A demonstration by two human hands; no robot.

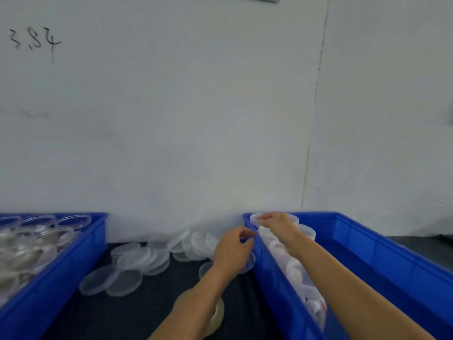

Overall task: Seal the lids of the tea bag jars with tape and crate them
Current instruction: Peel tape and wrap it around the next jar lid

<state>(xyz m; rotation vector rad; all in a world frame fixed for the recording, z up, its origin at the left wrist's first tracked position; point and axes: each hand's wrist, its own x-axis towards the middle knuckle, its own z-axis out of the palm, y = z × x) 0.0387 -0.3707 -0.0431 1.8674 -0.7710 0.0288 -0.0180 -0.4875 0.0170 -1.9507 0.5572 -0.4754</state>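
My right hand (277, 228) reaches into the far corner of the right blue crate (367, 244) and grips the lid edge of a clear lidded jar (257, 217) standing there. A row of sealed jars (294, 268) lies along that crate's left wall under my right forearm. My left hand (234, 249) hovers just outside the crate's corner with fingers curled; whether it pinches anything is unclear. A roll of clear tape (217, 315) lies on the dark table under my left forearm.
A second blue crate (73, 261) at the left holds several open clear jars with tea bags. Several loose translucent lids (137, 261) are scattered on the dark table against the white wall between the crates.
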